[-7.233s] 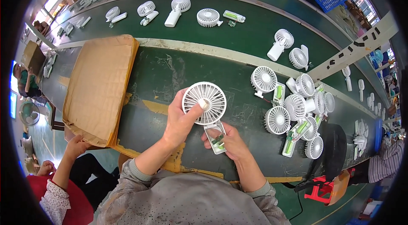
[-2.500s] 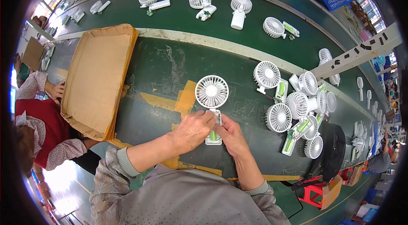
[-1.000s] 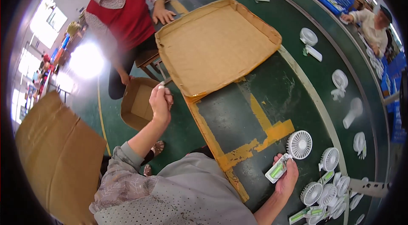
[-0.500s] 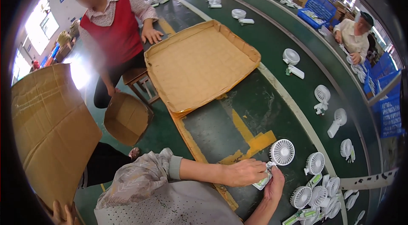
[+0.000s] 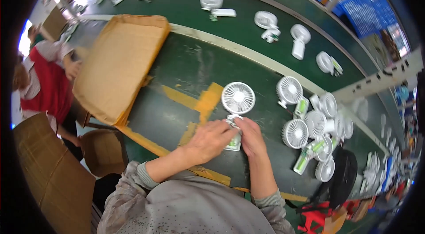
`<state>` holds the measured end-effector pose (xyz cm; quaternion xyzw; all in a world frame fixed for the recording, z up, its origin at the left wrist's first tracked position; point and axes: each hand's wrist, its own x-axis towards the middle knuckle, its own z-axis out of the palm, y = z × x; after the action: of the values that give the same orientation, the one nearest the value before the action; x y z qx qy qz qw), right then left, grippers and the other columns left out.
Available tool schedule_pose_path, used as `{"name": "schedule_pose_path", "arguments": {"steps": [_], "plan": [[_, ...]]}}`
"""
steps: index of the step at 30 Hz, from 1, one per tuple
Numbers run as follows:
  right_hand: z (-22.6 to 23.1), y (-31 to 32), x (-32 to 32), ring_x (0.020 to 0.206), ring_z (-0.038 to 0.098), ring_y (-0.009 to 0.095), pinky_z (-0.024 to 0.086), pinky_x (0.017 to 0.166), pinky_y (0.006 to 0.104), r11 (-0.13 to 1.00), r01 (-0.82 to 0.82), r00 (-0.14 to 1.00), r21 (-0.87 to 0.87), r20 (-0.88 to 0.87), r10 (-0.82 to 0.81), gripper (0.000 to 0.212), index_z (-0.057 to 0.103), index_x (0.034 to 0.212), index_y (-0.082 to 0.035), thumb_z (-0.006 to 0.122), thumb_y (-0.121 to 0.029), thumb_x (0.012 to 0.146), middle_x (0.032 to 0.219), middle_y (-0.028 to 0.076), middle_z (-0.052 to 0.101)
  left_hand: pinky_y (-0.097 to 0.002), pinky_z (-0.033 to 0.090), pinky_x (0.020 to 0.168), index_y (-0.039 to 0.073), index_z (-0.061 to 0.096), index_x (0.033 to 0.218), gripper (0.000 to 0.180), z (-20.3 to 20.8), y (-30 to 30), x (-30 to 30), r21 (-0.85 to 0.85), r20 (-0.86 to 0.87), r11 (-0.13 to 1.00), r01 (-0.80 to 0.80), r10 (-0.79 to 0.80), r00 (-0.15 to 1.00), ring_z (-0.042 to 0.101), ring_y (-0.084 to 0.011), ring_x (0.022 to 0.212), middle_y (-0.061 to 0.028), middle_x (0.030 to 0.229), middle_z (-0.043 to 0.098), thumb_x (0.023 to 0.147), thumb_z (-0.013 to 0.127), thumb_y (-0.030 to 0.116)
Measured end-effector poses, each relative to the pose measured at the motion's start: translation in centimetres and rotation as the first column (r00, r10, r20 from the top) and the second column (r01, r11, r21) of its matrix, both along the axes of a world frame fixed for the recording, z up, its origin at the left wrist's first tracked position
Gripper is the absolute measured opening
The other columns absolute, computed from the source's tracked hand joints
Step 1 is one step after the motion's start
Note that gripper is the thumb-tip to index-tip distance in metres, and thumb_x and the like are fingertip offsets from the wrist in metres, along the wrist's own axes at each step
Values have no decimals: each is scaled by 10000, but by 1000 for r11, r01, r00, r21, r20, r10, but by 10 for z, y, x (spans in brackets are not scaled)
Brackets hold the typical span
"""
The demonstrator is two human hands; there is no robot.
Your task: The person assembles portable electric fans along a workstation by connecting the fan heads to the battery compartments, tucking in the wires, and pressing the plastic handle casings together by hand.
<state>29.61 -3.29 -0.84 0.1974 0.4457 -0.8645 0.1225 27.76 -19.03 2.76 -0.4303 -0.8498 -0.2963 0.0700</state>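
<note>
Directly in front of me on the green bench lies a small white handheld fan [image 5: 238, 97], its round grille facing up. Its opened handle [image 5: 233, 143] points toward me and shows a green part inside. My left hand [image 5: 209, 141] is closed on the left side of the handle, just below the fan head. From the other side, my right hand [image 5: 250, 136] pinches the same spot, thumb and fingers at the white joint. My fingers cover most of that joint, so any small piece there is hidden.
Right of my hands is a heap of similar fans [image 5: 315, 123], some with open handles. A shallow cardboard tray [image 5: 121, 61] sits at the left, with a person in a red vest [image 5: 49, 77] beside it. Beyond, more fans lie spaced along a green belt [image 5: 177, 6]. A black bag-like thing [image 5: 343, 178] is at right.
My view has turned to the right, so the tray and the person now appear farther left. Both hands stay at the fan's joint, the right hand now more fully in view.
</note>
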Motion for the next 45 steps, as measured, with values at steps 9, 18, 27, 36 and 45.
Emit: {"name": "schedule_pose_path", "arguments": {"steps": [9, 18, 27, 36, 45], "plan": [[-6, 3, 4, 781, 548, 73, 444, 683, 219, 1000, 20, 1000, 7, 22, -20, 196, 596, 971, 13, 563, -157, 879, 886, 36, 614, -362, 468, 655, 58, 588, 904, 214, 10, 14, 1, 6, 98, 999, 53, -53, 994, 567, -271, 765, -75, 823, 542, 703, 664, 63], [-6, -2, 8, 750, 555, 83, 459, 653, 229, 997, 78, 997, -27, -5, -78, 206, 581, 978, 25, 548, -157, 888, 876, 53, 616, -420, 441, 655, 23, 507, 795, 135, 6, 11, 0, -32, 280, 999, -15, 23, 960, 552, -315, 780, -133, 798, 520, 727, 624, 26], [-1, -9, 7, 725, 570, 90, 465, 627, 234, 991, 135, 991, 6, -8, -135, 199, 576, 959, 26, 531, -157, 897, 857, 70, 625, -269, 465, 593, -4, 562, 864, 122, -5, 14, 12, 159, 611, 903, -400, 228, 758, 572, -146, 629, -81, 728, 579, 758, 619, -25], [-7, -10, 7, 817, 623, 169, 508, 727, 277, 994, 104, 994, 27, -16, -104, 210, 557, 996, 36, 521, -148, 900, 937, 134, 640, -352, 466, 558, 21, 598, 788, 91, -12, 10, 15, 109, 157, 949, -297, 279, 947, 576, -286, 637, -117, 722, 563, 708, 637, 4], [-5, -8, 9, 805, 621, 173, 503, 743, 285, 994, 108, 994, -4, -9, -108, 206, 553, 991, 47, 507, -133, 903, 923, 141, 638, -378, 466, 552, 28, 594, 843, 130, -14, 9, 19, 94, 97, 965, -245, 237, 967, 571, -292, 633, -101, 729, 537, 719, 629, 7]]}}
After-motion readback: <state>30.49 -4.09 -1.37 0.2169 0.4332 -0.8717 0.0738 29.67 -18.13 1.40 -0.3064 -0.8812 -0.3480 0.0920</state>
